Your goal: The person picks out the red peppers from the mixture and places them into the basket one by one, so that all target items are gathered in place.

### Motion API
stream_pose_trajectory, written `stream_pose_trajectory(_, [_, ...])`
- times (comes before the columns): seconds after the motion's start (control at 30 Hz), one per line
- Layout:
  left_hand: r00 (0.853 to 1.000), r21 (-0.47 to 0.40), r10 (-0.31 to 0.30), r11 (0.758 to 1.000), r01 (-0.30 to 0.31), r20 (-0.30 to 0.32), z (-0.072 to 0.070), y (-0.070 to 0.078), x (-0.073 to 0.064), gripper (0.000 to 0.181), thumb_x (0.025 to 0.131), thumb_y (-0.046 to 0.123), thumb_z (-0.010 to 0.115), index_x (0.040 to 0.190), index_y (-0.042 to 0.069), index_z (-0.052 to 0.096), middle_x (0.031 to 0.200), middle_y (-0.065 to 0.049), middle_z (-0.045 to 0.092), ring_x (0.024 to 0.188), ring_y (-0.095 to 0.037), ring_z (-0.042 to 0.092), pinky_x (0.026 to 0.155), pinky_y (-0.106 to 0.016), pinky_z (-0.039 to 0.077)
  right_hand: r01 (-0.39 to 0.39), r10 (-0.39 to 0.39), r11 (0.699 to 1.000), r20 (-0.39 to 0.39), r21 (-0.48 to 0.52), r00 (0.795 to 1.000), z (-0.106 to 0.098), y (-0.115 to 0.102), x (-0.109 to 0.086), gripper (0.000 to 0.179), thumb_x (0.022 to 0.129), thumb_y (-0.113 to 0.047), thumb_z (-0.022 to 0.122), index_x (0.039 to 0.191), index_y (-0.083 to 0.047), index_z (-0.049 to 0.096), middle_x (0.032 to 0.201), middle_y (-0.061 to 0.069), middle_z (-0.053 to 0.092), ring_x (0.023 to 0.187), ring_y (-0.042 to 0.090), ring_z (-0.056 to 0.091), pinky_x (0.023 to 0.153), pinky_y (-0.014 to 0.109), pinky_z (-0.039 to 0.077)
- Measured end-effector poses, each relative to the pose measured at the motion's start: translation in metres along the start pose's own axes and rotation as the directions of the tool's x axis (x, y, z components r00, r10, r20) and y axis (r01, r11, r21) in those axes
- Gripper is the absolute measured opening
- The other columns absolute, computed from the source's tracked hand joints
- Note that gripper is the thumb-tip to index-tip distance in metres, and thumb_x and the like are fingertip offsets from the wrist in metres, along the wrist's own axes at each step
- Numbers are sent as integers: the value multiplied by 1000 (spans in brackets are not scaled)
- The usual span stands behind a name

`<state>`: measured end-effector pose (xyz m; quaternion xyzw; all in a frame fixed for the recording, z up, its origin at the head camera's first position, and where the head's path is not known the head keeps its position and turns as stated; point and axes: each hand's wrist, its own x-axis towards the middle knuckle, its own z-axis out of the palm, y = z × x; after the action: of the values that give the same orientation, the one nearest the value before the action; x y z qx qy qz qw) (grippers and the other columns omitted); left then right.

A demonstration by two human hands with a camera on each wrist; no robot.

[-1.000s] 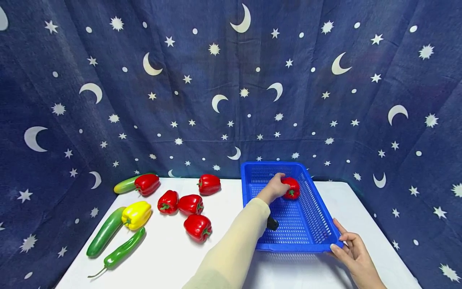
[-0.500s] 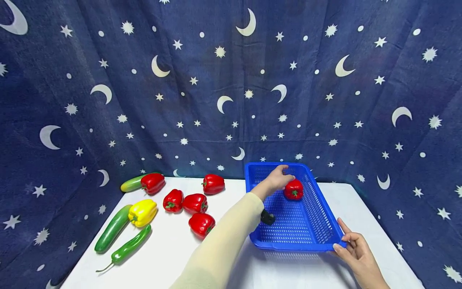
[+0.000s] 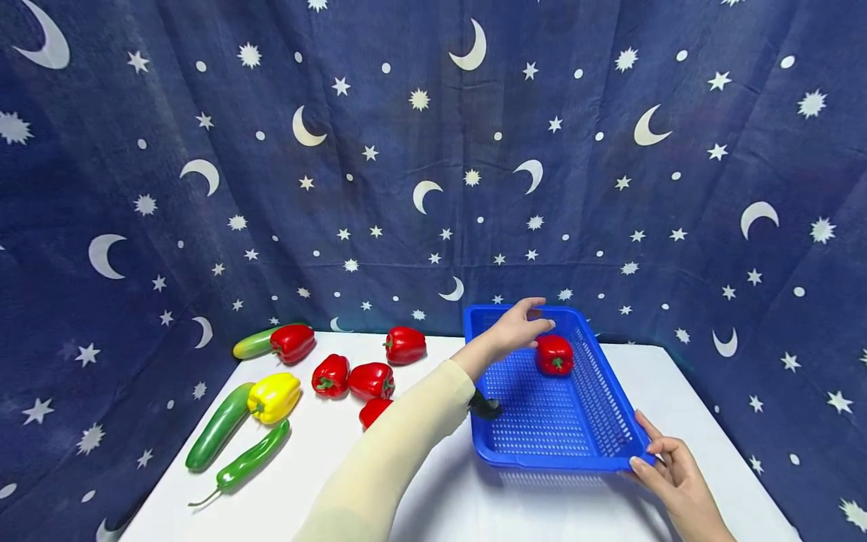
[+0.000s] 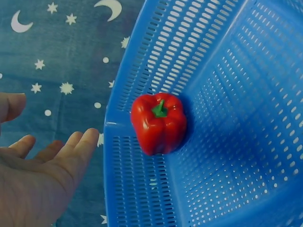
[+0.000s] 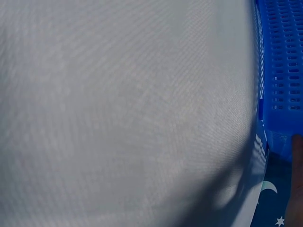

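A red bell pepper (image 3: 555, 355) sits in the far part of the blue perforated basket (image 3: 562, 462). My left hand (image 3: 518, 328) is raised over the basket's far left side, apart from the pepper, its fingers spread and holding nothing. In the left wrist view this hand (image 4: 52, 175) shows left of the basket's rim, while the pepper (image 4: 160, 124) lies against the wall near a corner. At the near right corner my right hand (image 3: 677, 474) pinches the basket's rim, thumb on the near side. The right wrist view catches only one finger of it and a strip of the basket (image 5: 286, 71).
Left on the white table (image 3: 284, 519) lie several more red bell peppers (image 3: 371, 381), one partly behind my left sleeve. A yellow bell pepper (image 3: 275, 397), a cucumber (image 3: 220, 426), a long green pepper (image 3: 254, 457) and a yellow-green cucumber (image 3: 254, 345) lie farther left. A starry curtain (image 3: 379, 188) closes the back.
My left hand has let go of the red bell pepper and moved up and left away from it. The pepper stays in the basket. My right hand keeps its hold on the corner.
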<state>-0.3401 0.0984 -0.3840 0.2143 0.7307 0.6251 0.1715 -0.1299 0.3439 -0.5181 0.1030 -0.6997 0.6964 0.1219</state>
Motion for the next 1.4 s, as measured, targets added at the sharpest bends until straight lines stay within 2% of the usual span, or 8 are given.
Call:
stream_pose_trajectory(0.13, [1000, 14, 23, 1000, -23, 19, -3, 0, -8, 60, 101, 20, 66, 155, 12, 41, 152, -15, 46, 130, -31, 57, 98, -47, 54, 20, -20, 1000, 0, 21, 1000, 1, 3, -1, 23, 101, 12, 51, 115, 2, 37, 157, -12, 37, 125, -2, 55, 87, 29, 58])
stream_pose_trajectory(0.43, [995, 97, 89, 991, -94, 54, -16, 3, -30, 59, 101, 21, 65, 156, 18, 41, 152, -9, 48, 124, -23, 61, 94, -36, 57, -17, 18, 1000, -26, 12, 1000, -1, 4, 0, 21, 102, 9, 52, 115, 1, 38, 158, -12, 36, 120, -2, 58, 85, 28, 59])
stream_pose_trajectory(0.67, [991, 89, 116, 989, -122, 72, -28, 6, -43, 59, 102, 23, 65, 156, 21, 41, 153, -7, 47, 125, -22, 61, 94, -35, 56, -2, 2, 1000, -16, 14, 1000, -1, 3, 1, 21, 102, 11, 51, 115, 1, 38, 155, -14, 38, 120, 0, 59, 84, 29, 59])
stream_pose_trajectory(0.83, [987, 76, 135, 987, -142, 87, -37, 5, -54, 60, 102, 22, 64, 157, 19, 40, 155, -7, 46, 127, -24, 60, 97, -36, 55, -32, 32, 999, -35, -17, 999, 0, 0, 1, 23, 101, 8, 53, 115, -1, 37, 155, -14, 38, 115, 1, 62, 83, 30, 60])
stream_pose_trajectory(1.03, [985, 87, 155, 983, -162, 76, -47, 3, -67, 61, 102, 22, 64, 157, 19, 39, 155, -8, 45, 131, -24, 57, 98, -37, 54, -54, 53, 998, -58, -23, 997, 2, 1, 0, 29, 99, 9, 58, 115, -2, 37, 154, -15, 39, 111, 2, 65, 82, 31, 60])
stream_pose_trajectory(1.23, [983, 110, 178, 977, -183, 53, -60, 1, -78, 60, 102, 21, 64, 156, 19, 40, 154, -8, 46, 131, -24, 57, 98, -37, 54, -73, 70, 997, -70, -37, 995, 2, 3, 0, 29, 100, 7, 59, 115, -1, 35, 158, -9, 34, 110, 1, 64, 81, 29, 60])
stream_pose_trajectory(1.4, [980, 116, 194, 974, -197, 39, -74, 0, -89, 61, 102, 21, 63, 157, 19, 38, 156, -9, 44, 132, -24, 56, 102, -39, 51, -57, 55, 998, -69, -28, 996, 2, 3, 1, 27, 100, 8, 57, 114, 0, 36, 154, -13, 37, 110, 0, 64, 80, 29, 60])
